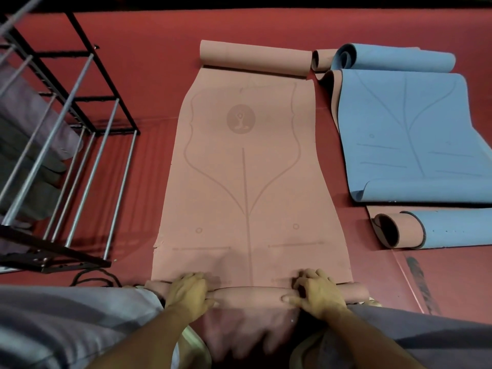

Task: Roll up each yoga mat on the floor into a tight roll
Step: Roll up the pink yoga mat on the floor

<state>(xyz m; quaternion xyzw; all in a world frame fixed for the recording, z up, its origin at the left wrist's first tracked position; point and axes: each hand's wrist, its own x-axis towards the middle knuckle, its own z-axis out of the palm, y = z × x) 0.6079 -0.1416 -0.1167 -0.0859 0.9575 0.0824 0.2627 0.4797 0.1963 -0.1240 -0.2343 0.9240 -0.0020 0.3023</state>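
Both hands press on the small roll at the near end of the pink mat: the left hand and right hand each curl over it, fingers forward. Its far end curls up too. Bare red floor lies beyond. A blue mat lies just right, a metal rack left.

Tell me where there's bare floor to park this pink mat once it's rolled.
Bare red floor lies between the metal rack and the pink mat, and beyond the mat's curled far end. To the right it is crowded: the blue mat and its loose roll leave only a narrow strip.
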